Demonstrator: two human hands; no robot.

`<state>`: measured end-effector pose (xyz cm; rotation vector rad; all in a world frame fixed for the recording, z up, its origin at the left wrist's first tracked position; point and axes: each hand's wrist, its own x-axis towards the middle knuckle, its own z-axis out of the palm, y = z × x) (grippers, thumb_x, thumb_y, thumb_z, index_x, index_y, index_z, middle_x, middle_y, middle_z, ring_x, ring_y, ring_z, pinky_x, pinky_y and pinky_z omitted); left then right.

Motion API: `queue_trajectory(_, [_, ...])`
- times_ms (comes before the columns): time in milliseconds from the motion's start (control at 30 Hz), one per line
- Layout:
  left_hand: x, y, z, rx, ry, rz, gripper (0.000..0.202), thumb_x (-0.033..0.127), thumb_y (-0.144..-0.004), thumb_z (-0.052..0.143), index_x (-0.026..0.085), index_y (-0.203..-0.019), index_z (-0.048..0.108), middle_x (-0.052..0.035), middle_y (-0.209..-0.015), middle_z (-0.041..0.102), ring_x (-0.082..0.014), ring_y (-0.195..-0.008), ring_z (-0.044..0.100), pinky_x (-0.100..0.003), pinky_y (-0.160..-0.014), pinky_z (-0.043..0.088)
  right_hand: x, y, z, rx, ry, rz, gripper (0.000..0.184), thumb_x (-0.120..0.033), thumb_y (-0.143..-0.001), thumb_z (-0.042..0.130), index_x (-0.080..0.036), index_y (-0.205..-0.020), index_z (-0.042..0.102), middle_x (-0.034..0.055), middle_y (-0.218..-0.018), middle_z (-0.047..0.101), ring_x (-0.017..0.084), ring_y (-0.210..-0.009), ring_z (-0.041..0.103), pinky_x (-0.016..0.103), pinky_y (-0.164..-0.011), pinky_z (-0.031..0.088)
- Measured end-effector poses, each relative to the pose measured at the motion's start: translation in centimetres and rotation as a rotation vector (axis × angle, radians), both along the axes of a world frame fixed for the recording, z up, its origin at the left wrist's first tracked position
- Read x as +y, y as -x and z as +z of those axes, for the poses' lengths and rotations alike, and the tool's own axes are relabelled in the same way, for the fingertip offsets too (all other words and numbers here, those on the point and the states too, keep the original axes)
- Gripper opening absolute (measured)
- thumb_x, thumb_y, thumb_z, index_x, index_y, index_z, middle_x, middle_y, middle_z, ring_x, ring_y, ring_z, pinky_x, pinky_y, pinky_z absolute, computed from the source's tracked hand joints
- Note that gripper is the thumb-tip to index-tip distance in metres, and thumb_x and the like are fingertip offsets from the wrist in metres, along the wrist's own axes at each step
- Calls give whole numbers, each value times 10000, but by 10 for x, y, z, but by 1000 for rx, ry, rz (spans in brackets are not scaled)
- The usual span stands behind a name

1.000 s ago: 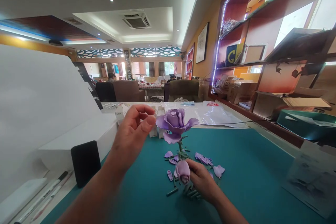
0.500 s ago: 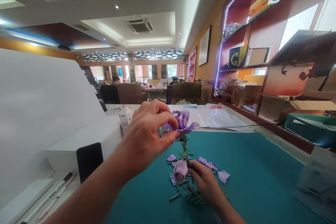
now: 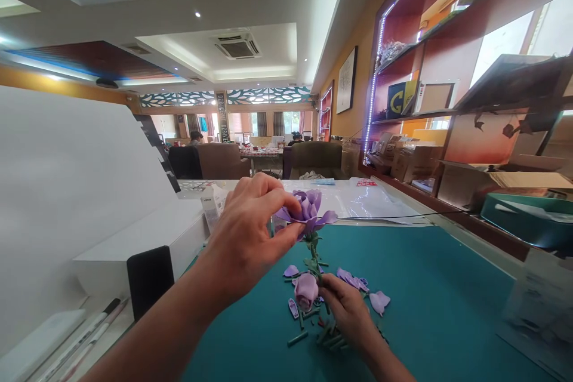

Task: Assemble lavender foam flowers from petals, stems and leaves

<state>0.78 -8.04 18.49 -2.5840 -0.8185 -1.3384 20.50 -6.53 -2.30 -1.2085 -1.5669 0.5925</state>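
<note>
A purple toy flower stands upright on a green stem over the teal mat. My left hand pinches the flower's outer petals from the left, thumb below and fingers above. My right hand grips the lower end of the stem near the mat. A closed purple bud branches off low on the stem, just left of my right hand. Loose purple petals and short green stem pieces lie scattered on the mat around the base.
A white box and a black block sit at the left, with pens in front. Clear plastic sheets lie beyond the mat. Shelves with boxes line the right wall. Armchairs and seated people are far behind.
My left hand moved right from beside the flower and closed its fingers on the petals. The right hand kept its hold low on the stem.
</note>
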Motion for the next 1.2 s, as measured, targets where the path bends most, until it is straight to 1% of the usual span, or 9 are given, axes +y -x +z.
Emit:
queue_trajectory(167, [-6, -5, -3, 22, -172, -18, 218, 286, -829, 629, 268, -1046, 631, -42, -1059, 535, -231, -998, 472, -382, -826, 407, 3, -2, -3, 14, 23, -2, 252, -386, -869, 490, -192, -845, 650, 2, -680, 561, 147, -602, 467, 247, -569, 363])
queue_trajectory(333, [-7, -19, -7, 74, -340, 35, 83, 228, -866, 595, 213, -888, 673, -62, -1089, 561, -248, -1030, 462, -416, -831, 370, 5, -5, -6, -20, 50, 35, 208, -344, -856, 505, -202, -854, 656, -12, -641, 536, 138, -554, 448, 243, -537, 365])
queue_trajectory(433, [-6, -25, -7, 92, -363, 37, 95, 206, -871, 582, 199, -836, 670, -64, -1076, 577, -252, -1033, 473, -428, -841, 367, 4, -5, -5, -9, 44, 22, 204, -340, -850, 508, -207, -853, 662, -1, -672, 574, 148, -586, 488, 247, -561, 392])
queue_trajectory(567, [-6, -20, -6, 1, -325, 24, 195, 277, -844, 624, 210, -1027, 636, -65, -1123, 559, -253, -1051, 489, -421, -860, 408, 2, -6, -1, 45, 27, 15, 194, -331, -827, 531, -202, -850, 673, 27, -744, 650, 179, -685, 568, 268, -632, 430])
queue_trajectory(733, [3, -5, -25, -290, -108, 60, 220, 326, -858, 581, 240, -1058, 609, -41, -1140, 537, -233, -1073, 514, -359, -842, 455, -4, -7, 9, 199, 55, 33, 205, -335, -831, 520, -185, -878, 651, 39, -761, 669, 189, -747, 611, 293, -703, 464])
queue_trajectory(867, [20, 0, -65, -297, 231, 26, 184, 369, -868, 540, 245, -975, 627, -37, -1113, 558, -222, -1039, 544, -324, -785, 468, -7, -10, 22, 301, 39, -4, 189, -338, -811, 528, -182, -849, 627, 13, -665, 626, 163, -655, 581, 281, -642, 462])
queue_trajectory(1033, [35, -7, -110, -248, 469, -82, 239, 446, -829, 550, 232, -860, 650, -56, -1048, 606, -261, -1047, 545, -324, -742, 446, -9, -20, 37, 430, 20, -64, 182, -344, -784, 536, -182, -832, 605, -17, -624, 564, 139, -615, 564, 277, -625, 469])
queue_trajectory(1100, [38, -15, -116, -236, 540, -126, 242, 449, -826, 550, 232, -828, 657, -52, -998, 617, -252, -1007, 558, -320, -737, 441, -11, -24, 42, 441, 16, -95, 188, -348, -782, 534, -182, -835, 604, -24, -627, 550, 128, -594, 553, 269, -607, 465])
queue_trajectory(1200, [37, -34, -113, -189, 641, -190, 217, 419, -805, 572, 221, -813, 660, -46, -934, 628, -223, -877, 580, -319, -718, 447, -20, -26, 45, 457, 32, -130, 198, -351, -785, 538, -175, -838, 611, -23, -642, 551, 114, -571, 537, 253, -573, 450])
